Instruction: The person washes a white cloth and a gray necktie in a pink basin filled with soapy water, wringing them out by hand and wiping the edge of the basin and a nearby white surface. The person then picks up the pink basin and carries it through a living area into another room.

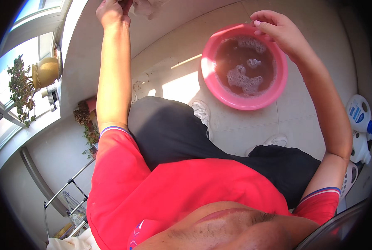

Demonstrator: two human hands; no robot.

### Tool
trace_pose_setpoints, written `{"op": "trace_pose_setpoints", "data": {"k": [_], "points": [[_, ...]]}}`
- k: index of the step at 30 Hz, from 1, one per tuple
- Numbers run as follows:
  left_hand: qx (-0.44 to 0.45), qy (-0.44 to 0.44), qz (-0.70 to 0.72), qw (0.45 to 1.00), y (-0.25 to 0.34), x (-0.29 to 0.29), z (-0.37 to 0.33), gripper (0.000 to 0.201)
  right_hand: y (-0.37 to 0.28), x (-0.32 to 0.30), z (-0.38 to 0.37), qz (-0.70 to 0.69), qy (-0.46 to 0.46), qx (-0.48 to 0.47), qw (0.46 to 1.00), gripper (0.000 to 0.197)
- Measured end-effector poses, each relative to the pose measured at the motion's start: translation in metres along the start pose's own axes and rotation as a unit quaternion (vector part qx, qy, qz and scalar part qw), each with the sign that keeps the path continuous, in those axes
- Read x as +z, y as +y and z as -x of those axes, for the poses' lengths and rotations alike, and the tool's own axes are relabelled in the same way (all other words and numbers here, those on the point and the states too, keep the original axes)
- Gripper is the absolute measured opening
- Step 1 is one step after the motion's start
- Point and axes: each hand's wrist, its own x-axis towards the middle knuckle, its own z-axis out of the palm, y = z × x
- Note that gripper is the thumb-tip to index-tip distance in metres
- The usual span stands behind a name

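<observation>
**Pink basin of soapy water on the floor, both arms lifted above it**

Pink plastic makes up the basin [244,66], which sits on the pale tiled floor [302,108] to the far right, just past the person's white shoes [200,111]. It holds brownish water with clumps of white foam floating in the middle. Standing low on the floor, it lies right under the raised arms, so whatever drips would likely fall back into it or onto the tiles.

The right hand [277,29] hangs over the far rim of the basin. Its fingers are curled loosely inward with the thumb close to the fingertips, as if pinching something small, but nothing can be made out between them, and I cannot tell whether it touches the rim.

The left hand [111,12] is raised high at the far left, closed around the edge of a pale cloth [146,7] that runs out of the top of the view; the grip looks like a tight bunching of fingers.

At the near right edge stand white bottles with blue labels [359,121]. On the left, a window ledge carries a yellow pot [46,71] and a trailing plant [19,89], and a metal drying rack [69,196] shows near the lower left
</observation>
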Motion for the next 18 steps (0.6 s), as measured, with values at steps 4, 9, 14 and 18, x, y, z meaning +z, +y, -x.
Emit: {"op": "trace_pose_setpoints", "data": {"k": [4,9,14,18], "points": [[-0.089,-0.049,0.219,0.971,-0.039,0.005,-0.017,0.01,-0.01,0.01,-0.006,0.007,-0.04,0.014,0.999,0.032],[-0.2,0.021,0.091,0.975,-0.116,0.051,0.015,0.02,0.009,0.01,-0.009,0.002,-0.017,0.046,0.999,0.031],[-0.328,0.1,0.064,0.937,-0.185,-0.018,-0.022,0.028,0.005,-0.002,-0.005,-0.063,-0.011,0.083,0.995,0.026],[-0.328,0.149,0.155,0.92,-0.179,-0.038,-0.015,0.029,0.013,-0.016,0.002,-0.095,0.037,0.097,0.99,0.026]]}}
